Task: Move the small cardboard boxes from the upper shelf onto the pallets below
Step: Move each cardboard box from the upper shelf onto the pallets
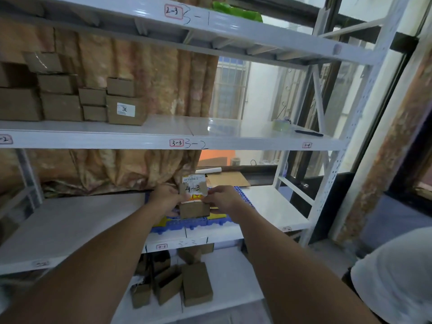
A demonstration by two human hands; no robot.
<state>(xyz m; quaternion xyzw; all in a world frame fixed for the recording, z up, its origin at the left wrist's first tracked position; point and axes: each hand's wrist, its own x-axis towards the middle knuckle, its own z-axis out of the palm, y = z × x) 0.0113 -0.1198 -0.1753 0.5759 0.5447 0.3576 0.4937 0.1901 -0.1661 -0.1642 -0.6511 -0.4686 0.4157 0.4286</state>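
small cardboard box (194, 210) | at blue pallet (177, 226) | L grip (163, 200) + R grip (222, 199) holding it

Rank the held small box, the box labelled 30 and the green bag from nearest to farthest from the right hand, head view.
1. The small box: gripped by the right hand, over the blue pallet.
2. The box labelled 30: one shelf up, to the left.
3. The green bag: top shelf, overhead.

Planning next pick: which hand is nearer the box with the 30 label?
Left. The left hand is below and slightly right of the 30-label box; the right hand is farther right, across the small box both hands hold.
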